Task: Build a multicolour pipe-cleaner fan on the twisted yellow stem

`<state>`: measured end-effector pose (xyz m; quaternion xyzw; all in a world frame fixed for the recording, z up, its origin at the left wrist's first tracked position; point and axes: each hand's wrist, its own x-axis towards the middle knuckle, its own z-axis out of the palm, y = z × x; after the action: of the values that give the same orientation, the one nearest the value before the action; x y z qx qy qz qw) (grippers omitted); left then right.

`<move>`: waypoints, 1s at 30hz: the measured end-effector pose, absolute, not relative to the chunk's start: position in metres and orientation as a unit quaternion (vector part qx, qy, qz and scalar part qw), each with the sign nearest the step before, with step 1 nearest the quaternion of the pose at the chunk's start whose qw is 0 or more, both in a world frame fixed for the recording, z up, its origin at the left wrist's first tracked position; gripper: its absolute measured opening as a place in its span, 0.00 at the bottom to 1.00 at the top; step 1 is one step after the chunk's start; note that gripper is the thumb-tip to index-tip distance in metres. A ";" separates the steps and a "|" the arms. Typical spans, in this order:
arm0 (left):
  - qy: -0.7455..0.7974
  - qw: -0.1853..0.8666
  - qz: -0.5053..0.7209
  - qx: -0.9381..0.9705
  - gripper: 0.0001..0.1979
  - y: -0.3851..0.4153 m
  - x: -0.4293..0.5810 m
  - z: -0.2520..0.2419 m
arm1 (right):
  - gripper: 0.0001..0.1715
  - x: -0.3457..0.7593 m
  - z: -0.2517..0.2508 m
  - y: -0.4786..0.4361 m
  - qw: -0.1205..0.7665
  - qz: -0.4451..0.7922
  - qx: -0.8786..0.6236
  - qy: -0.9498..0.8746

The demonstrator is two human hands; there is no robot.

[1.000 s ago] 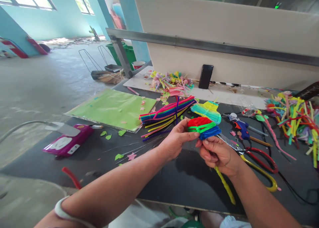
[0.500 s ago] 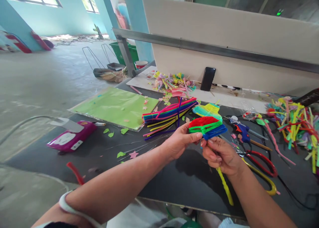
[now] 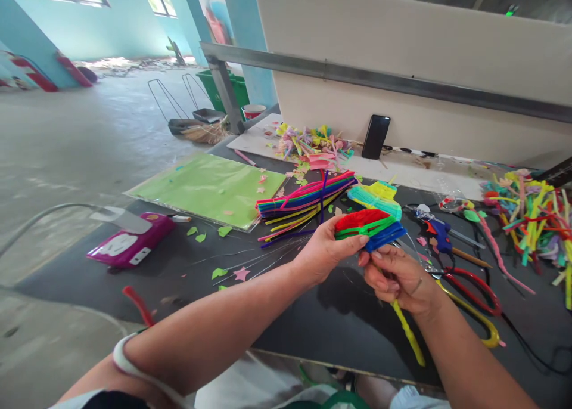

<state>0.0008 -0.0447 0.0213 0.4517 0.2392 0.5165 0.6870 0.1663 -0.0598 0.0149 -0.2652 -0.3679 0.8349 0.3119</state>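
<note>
My left hand (image 3: 328, 248) pinches the left edge of a pipe-cleaner flower (image 3: 383, 236) with red, green and blue sections, thumb laid over its front. Below it, my right hand (image 3: 402, 281) is closed around the base, where a fuzzy yellow stem (image 3: 410, 336) slants down toward the table edge. The fingers hide the join between stem and flower. Just behind lies a yellow and turquoise pipe-cleaner piece (image 3: 378, 198). A bundle of coloured pipe cleaners (image 3: 304, 199) rests to its left. Scissors with red and yellow handles (image 3: 476, 293) lie right of my right hand.
A blue glue gun (image 3: 440, 235) lies at the right, near a heap of pipe-cleaner pieces (image 3: 536, 218). A black phone (image 3: 376, 137) leans against the back board. Green sheets (image 3: 210, 188) and a purple device (image 3: 129, 242) occupy the left. Paper scraps are scattered about.
The view has shifted slightly. Both hands keep their grip on the flower, which has turned a little in them; nothing is let go.
</note>
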 end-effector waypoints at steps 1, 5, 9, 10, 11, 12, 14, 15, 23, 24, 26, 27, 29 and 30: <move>0.234 0.690 0.514 0.452 0.20 -0.044 0.000 0.021 | 0.11 0.167 0.015 -0.060 0.317 0.834 -0.261 -0.368; 0.241 0.701 0.536 0.405 0.16 -0.038 -0.005 0.020 | 0.10 0.172 0.016 -0.056 0.342 0.827 -0.244 -0.372; 0.262 0.680 0.558 0.397 0.16 -0.031 -0.011 0.019 | 0.10 0.179 0.020 -0.052 0.401 0.788 -0.269 -0.384; 0.272 0.675 0.556 0.403 0.16 -0.031 -0.011 0.019 | 0.11 0.181 0.022 -0.051 0.431 0.766 -0.276 -0.390; 0.282 0.670 0.551 0.409 0.17 -0.031 -0.011 0.018 | 0.12 0.184 0.025 -0.051 0.464 0.741 -0.281 -0.396; 0.290 0.667 0.544 0.419 0.17 -0.031 -0.011 0.017 | 0.12 0.187 0.029 -0.051 0.498 0.713 -0.283 -0.403; 0.290 0.659 0.530 0.448 0.16 -0.033 -0.009 0.016 | 0.13 0.193 0.035 -0.052 0.562 0.654 -0.287 -0.418; 0.283 0.660 0.519 0.464 0.15 -0.035 -0.008 0.014 | 0.12 0.196 0.038 -0.053 0.588 0.622 -0.294 -0.426; 0.116 0.721 0.420 0.538 0.42 -0.043 0.001 0.001 | 0.12 0.185 0.031 -0.059 0.559 0.293 -0.532 -0.564; 0.115 0.722 0.421 0.537 0.42 -0.044 0.002 0.001 | 0.12 0.180 0.027 -0.059 0.523 0.229 -0.563 -0.597; 0.149 0.715 0.433 0.528 0.34 -0.044 0.005 0.000 | 0.12 0.169 0.021 -0.059 0.436 0.104 -0.591 -0.671; 0.180 0.706 0.447 0.520 0.28 -0.044 0.005 -0.001 | 0.13 0.164 0.019 -0.059 0.393 0.060 -0.593 -0.700; 0.246 0.681 0.478 0.497 0.16 -0.042 0.006 -0.001 | 0.13 0.158 0.015 -0.061 0.338 0.015 -0.584 -0.738; 0.270 0.671 0.492 0.485 0.13 -0.041 0.006 -0.001 | 0.12 0.156 0.015 -0.063 0.337 0.003 -0.572 -0.747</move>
<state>0.0061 -0.0406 -0.0010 0.4852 0.2700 0.4917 0.6707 0.1561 -0.0627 0.0149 -0.5724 -0.7474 0.0030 0.3372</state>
